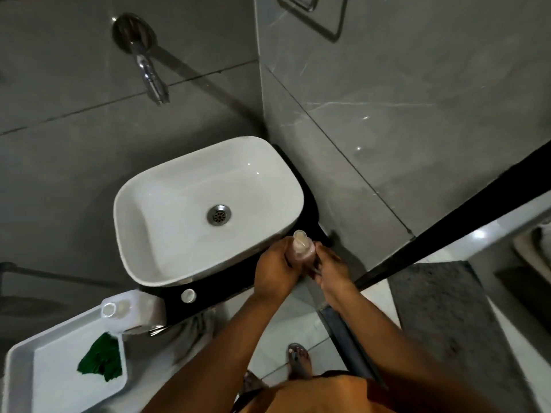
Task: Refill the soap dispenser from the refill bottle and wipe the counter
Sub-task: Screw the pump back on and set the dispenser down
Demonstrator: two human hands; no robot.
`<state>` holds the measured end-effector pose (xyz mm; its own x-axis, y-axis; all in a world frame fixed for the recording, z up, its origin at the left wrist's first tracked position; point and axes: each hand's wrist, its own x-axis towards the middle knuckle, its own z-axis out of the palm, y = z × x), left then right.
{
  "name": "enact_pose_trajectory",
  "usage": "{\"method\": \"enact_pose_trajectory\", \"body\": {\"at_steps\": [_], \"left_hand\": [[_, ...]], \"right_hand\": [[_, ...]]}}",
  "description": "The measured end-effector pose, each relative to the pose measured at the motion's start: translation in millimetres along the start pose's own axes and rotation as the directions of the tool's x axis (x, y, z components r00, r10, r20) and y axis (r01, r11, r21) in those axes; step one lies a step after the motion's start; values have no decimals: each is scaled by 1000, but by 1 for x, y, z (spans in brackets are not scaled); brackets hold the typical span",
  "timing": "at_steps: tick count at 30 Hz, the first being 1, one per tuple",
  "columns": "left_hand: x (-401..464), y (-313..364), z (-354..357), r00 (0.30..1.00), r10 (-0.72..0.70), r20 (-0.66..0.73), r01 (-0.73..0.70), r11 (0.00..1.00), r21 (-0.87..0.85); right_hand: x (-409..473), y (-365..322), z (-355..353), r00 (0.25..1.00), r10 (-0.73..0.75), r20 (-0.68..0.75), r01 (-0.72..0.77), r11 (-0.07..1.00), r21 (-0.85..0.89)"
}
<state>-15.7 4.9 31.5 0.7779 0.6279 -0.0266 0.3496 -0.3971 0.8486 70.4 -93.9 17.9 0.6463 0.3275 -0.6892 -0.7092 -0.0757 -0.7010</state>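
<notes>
- Grey marble-look tiled walls (387, 120) fill the top half; chrome wall tap (150, 76) sticks out above the basin.
- White rounded-rect ceramic basin (167, 222) w/ round metal drain (219, 214), sits on a black counter (170, 305) in the corner.
- White plastic tray (21, 377) bottom left, crumpled green cloth (101, 362) lying inside it near the right wall.
- Translucent white plastic refill jug (134, 311) just past the tray's far corner, butting the counter's left end; its neck (108, 309) looks uncapped. No label readable.
- Small round white cap (188, 295) lies alone on the counter front edge, below the basin, apart from the jug.
- Left hand (275, 269) wraps the left side of the small clear soap dispenser bottle (302, 248), fingers curled tight on its body.
- Right hand (331, 268) is on the bottle's right side, fingertips pinched against the lower body; exact finger spread unclear, partly hidden.
- Dispenser bottle is upright at the counter's right end, just beside the basin's front-right corner, pinkish content visible low down. Top (299, 235) looks open, no pump seen. No brand or text legible anywhere, res too low.
- Floor: pale tiles, sandalled foot (298, 362), dark speckled mat (447, 317) to the right.
</notes>
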Motion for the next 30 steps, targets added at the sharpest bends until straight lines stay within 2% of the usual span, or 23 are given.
{"method": "enact_pose_trajectory", "body": {"at_steps": [5,10,14,18,22,30], "left_hand": [[21,1,43,996,-94,-6,94,995,-23],[32,-3,65,984,-177,-32,177,984,-10],[29,-5,66,990,-129,-51,128,991,-35],[24,-11,70,968,-196,-155,197,980,-12],[21,-19,70,965,-228,-128,223,973,-54],[28,-23,72,966,-227,-122,227,974,-17]], "right_hand": [[38,-8,-10,990,-87,-108,80,994,-68],[57,-9,-15,985,-157,-78,148,983,-110],[62,-7,-20,991,-127,-54,125,992,-26],[68,-6,-19,992,-108,-58,108,994,2],[69,-9,-16,994,-79,-76,85,993,76],[71,-11,-11,995,-68,-76,79,985,155]]}}
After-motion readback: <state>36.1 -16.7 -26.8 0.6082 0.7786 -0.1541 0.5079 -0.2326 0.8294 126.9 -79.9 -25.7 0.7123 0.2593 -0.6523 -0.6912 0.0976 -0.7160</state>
